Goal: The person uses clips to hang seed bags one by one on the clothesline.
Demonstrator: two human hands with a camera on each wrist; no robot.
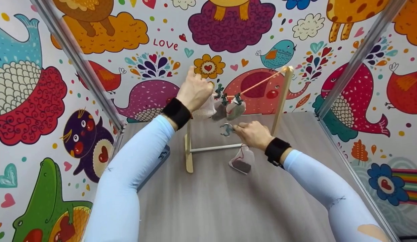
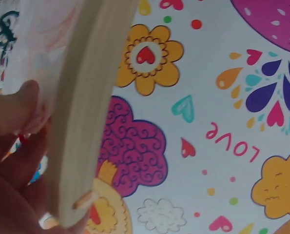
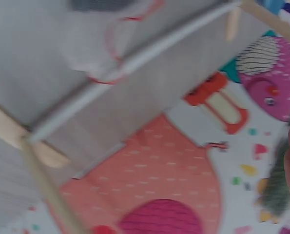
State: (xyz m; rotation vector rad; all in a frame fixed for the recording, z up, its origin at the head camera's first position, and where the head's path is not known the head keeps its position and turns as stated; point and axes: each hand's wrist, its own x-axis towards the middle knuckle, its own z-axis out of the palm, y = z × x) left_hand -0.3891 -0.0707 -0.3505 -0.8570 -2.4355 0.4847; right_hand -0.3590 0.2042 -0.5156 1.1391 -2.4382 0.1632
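My left hand (image 1: 196, 92) is up at the left end of the orange line (image 1: 263, 83), close by the wooden post (image 2: 86, 97). Its thumb and fingers pinch a white mesh pouch (image 1: 205, 109), partly hidden by the hand. Lower and to the right, my right hand (image 1: 253, 134) holds a small grey-green clip (image 1: 226, 129) at its fingertips. Between the hands, a pouch with dark filling (image 1: 236, 110) hangs from the line by dark green clips (image 1: 238, 98), with another behind it. A drawstring pouch with red string (image 1: 242, 160) lies on the table below my right hand.
The line runs to the top of the right wooden post (image 1: 283, 97). A white rod (image 1: 215, 148) joins the stand's feet low down. A blue-grey tray (image 1: 154, 168) is partly behind my left forearm. Printed panels and metal frame bars (image 1: 359, 57) enclose the table.
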